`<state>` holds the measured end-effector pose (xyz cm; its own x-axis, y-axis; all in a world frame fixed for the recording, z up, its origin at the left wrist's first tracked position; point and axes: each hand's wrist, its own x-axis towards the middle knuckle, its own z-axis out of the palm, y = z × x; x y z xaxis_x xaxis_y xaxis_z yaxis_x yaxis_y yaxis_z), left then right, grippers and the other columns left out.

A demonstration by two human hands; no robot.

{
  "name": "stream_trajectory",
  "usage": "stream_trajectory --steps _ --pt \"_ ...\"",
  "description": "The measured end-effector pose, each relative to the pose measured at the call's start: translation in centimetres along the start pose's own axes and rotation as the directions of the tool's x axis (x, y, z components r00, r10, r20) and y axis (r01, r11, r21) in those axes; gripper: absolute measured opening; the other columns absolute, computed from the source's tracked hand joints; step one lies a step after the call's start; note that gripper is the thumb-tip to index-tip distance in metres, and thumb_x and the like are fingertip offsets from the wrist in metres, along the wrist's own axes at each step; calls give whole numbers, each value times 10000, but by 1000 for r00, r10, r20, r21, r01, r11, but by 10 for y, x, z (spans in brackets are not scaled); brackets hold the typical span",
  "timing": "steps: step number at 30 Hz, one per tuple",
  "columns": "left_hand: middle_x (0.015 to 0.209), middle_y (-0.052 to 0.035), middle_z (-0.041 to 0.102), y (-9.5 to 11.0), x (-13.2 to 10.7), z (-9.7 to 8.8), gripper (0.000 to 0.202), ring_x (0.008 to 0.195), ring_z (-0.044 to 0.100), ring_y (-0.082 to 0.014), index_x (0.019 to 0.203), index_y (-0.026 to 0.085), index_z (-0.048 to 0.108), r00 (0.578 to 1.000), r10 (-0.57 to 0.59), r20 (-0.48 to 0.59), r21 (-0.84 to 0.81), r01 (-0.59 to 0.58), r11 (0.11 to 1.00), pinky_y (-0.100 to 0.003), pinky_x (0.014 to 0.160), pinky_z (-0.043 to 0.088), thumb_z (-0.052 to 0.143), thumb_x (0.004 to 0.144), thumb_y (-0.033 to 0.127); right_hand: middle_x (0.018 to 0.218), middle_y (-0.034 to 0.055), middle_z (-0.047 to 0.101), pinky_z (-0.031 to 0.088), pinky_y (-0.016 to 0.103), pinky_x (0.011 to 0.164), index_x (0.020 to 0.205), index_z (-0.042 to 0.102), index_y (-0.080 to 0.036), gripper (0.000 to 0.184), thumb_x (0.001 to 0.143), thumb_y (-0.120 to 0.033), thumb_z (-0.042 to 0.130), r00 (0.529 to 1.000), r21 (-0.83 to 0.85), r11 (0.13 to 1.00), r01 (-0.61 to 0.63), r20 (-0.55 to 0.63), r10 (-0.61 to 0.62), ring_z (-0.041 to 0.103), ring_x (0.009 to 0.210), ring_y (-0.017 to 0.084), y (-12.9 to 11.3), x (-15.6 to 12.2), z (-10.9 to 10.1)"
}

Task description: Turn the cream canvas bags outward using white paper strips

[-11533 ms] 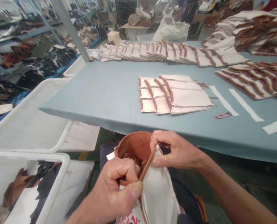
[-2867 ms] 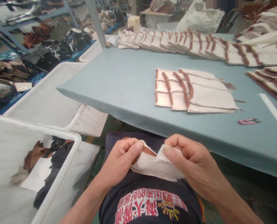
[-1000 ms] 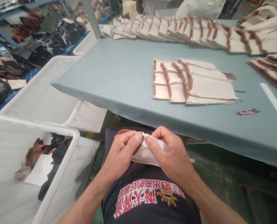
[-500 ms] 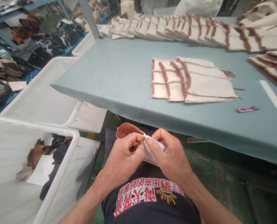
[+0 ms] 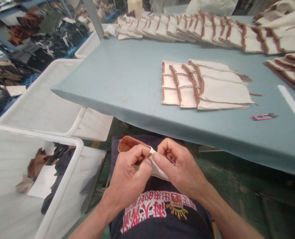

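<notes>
Above my lap, both hands pinch one sewn fabric piece (image 5: 157,168), white on the right and with a brown flap (image 5: 129,143) curling out at the left. My left hand (image 5: 131,172) is closed on its edge near the brown part. With thumb and bent fingers, my right hand (image 5: 178,162) grips the white part right beside it. The fingertips of the two hands almost meet at a small folded brown-and-white seam. Much of the piece is hidden behind the hands and fingers.
On the blue-covered table (image 5: 117,73) lie overlapping white pieces with brown edges (image 5: 222,86), a long row of similar pieces (image 5: 187,28), pink thread snips (image 5: 264,117) and a white strip (image 5: 291,106). White bins (image 5: 63,139) with scraps stand at the left.
The brown flap and my left hand have shifted slightly left and down. My right hand's fingers have curled in more. Both hands keep hold of the piece.
</notes>
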<state>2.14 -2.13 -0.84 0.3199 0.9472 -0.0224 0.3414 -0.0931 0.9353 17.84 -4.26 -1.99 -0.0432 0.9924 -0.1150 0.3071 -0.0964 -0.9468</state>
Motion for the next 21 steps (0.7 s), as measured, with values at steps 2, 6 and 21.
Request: stream_trajectory --steps 2,6,21 --pt "592 46 581 0 -3 3 178 514 479 -84 675 171 611 999 -1 -43 -10 0 1000 -197 497 365 501 811 137 582 -79 451 303 232 479 724 445 -236 204 886 -302 548 1000 11 1000 20 11 -21 412 494 97 1 1 3" --pt "598 49 582 -1 -7 10 166 497 473 -80 680 178 603 992 -39 -123 -26 37 999 -195 483 366 519 819 147 582 -86 395 289 242 493 722 409 -244 205 875 -319 525 999 74 997 29 -26 -27 387 508 105 6 3 11" --pt "599 28 632 -4 -1 21 172 511 544 -101 705 183 611 966 199 -166 382 -123 916 -231 563 398 500 793 86 634 -71 451 366 254 524 798 457 -240 123 872 -335 478 984 255 967 -25 -163 69 434 562 130 17 9 25"
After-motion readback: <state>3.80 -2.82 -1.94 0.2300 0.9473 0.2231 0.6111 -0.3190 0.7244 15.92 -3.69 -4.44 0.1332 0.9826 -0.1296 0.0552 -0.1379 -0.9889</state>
